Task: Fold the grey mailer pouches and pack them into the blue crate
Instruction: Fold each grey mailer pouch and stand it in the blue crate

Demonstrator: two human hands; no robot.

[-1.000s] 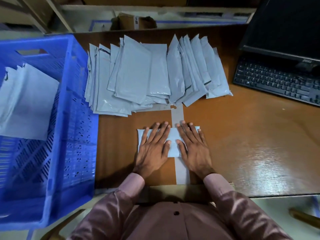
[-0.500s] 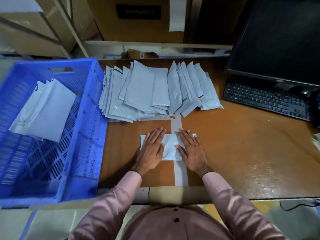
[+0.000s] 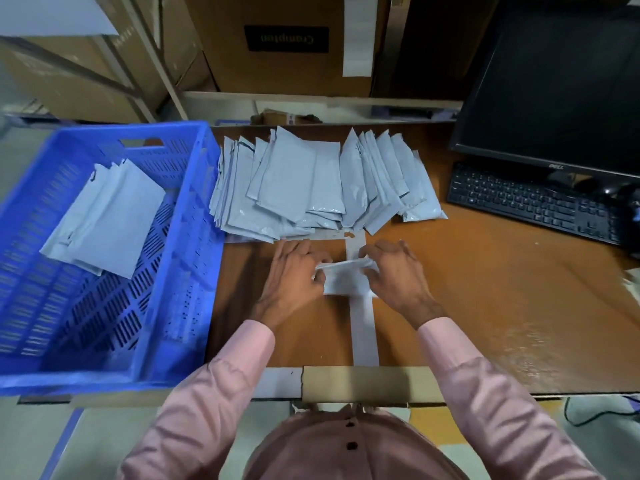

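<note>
A folded grey pouch [image 3: 343, 278] is lifted off the brown desk [image 3: 485, 289] at its far edge, between my two hands. My left hand [image 3: 294, 275] pinches its left end, fingers curled. At the right end, my right hand [image 3: 394, 275] grips it the same way. Behind them, a fanned pile of several unfolded grey pouches [image 3: 311, 181] lies on the desk. The blue crate [image 3: 194, 237] stands at the left and holds a few folded pouches [image 3: 104, 216] leaning inside.
A black keyboard [image 3: 533, 202] and a dark monitor [image 3: 561, 84] occupy the right back of the desk. Cardboard boxes [image 3: 287, 43] stand behind on a shelf. A pale tape strip [image 3: 363, 327] runs down the desk toward me.
Earlier both hands pressed flat on the folded pouch. Now their fingers have curled round its ends and raised its far edge off the desk. The camera view has tilted up.
</note>
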